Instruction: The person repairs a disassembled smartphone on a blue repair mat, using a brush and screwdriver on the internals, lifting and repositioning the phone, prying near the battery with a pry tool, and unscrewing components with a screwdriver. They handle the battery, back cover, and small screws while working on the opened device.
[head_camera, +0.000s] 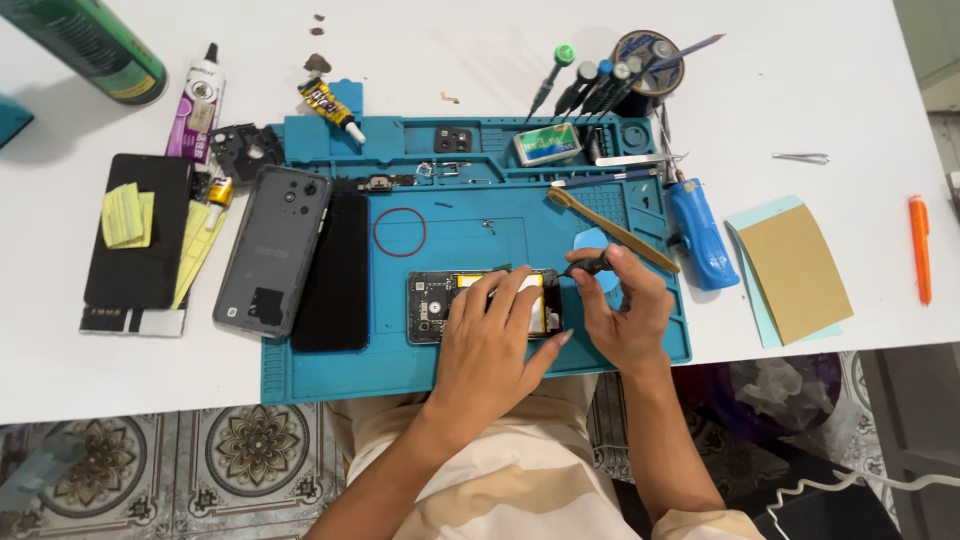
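Your left hand (492, 335) lies flat, fingers together, over an opened smartphone (432, 305) on the blue repair mat (470, 375), palm pressing its yellow-labelled battery; only the phone's left end, with its black circuit board, shows clear of your fingers. Your right hand (625, 315) pinches a small dark-handled tool (585, 266) between thumb and forefinger, its tip at the phone's upper right corner; the remaining fingers curl underneath. A blue plastic pick (590, 240) sits just beyond the tool, and a wooden-handled brush (612, 230) lies diagonally behind it.

The phone rests in the mat's lower middle, near the front edge, which itself sits close to the white table's (100, 370) front edge above your lap. To the left, a black screen panel (333, 270) and a grey back cover (272, 250) lie side by side, the cover overhanging the mat's left border. Bare mat lies between panel and phone, marked by a red ring (400, 232). To the right, a blue electric screwdriver (698, 232) stands near the mat's border, with a tan sheet (795, 270) beyond on the table.
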